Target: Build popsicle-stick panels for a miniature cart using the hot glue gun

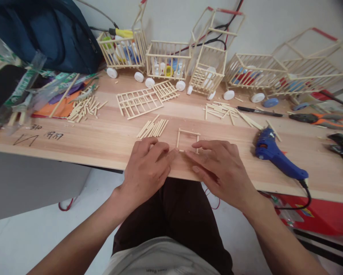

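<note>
Nearest me, the person's left hand and right hand lay side by side at the front edge of the worktop. Both were open, fingers stretched flat, gripping nothing. A dark blue bag slumped at the far left corner. Along the wall stood a row of stick-built carts with white wheels, some tipped over. A blue glue gun lay on its side well to the right of the right hand, its cord dropping over the edge. Beyond the left hand a flat lattice panel rested, with a bundle of loose sticks nearer. Smallest, a stick frame lay flat between the bundle and the glue gun, the fingertips of both hands pressing on its near ends.
</note>
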Tool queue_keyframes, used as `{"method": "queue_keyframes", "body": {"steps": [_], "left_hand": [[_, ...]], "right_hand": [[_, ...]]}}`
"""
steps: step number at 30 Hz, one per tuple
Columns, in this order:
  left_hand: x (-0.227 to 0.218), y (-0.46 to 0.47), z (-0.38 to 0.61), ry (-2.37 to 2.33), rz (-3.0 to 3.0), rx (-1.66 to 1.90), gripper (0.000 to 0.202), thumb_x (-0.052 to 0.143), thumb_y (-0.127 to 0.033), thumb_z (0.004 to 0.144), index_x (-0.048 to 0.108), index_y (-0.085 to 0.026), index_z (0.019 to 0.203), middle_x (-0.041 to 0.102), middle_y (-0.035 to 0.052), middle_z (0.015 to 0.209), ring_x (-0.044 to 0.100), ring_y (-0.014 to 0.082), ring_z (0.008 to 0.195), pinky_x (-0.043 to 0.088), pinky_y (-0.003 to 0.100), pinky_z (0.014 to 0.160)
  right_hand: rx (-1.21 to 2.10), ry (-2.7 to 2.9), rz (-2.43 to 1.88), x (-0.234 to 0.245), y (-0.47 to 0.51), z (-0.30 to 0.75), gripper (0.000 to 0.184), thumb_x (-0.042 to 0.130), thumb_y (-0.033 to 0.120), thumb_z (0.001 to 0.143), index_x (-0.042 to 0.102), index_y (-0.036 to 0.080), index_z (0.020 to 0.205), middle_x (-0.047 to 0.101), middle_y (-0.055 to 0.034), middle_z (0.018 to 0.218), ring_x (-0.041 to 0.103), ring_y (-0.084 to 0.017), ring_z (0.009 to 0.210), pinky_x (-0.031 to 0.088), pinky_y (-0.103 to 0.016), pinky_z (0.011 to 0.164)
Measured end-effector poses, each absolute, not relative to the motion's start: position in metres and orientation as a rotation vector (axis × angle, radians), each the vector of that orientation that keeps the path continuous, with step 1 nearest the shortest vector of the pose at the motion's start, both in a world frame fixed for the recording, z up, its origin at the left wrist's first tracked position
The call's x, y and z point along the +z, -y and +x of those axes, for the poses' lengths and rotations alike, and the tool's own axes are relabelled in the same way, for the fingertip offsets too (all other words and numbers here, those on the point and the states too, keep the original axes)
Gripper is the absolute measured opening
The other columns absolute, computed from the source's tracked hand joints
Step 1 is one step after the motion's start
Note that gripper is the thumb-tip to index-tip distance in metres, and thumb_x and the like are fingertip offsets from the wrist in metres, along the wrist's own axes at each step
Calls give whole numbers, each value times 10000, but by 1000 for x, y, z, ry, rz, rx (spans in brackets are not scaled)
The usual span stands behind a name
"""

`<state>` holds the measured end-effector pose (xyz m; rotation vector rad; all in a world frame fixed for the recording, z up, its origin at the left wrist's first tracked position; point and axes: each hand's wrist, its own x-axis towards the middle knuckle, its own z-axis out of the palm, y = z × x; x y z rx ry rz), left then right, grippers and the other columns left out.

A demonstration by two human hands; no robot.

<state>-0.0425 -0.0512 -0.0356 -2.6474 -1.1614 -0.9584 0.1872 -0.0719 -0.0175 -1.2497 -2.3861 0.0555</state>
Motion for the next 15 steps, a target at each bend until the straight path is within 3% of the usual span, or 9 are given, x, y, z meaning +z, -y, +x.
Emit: {"method": "queue_keyframes", "body": {"steps": [15], "left_hand": [[-37, 52, -43, 1187, -2650, -936, 335, 581, -86, 837, 648, -217, 1139, 671, 64, 995, 502, 264, 995, 445, 452, 873]], "right_hand": [[179, 2321, -1212, -16, 72, 189, 344, 581, 253, 908, 622, 257, 1250, 591, -87, 1247, 529, -259, 1134, 394, -465, 941]]}}
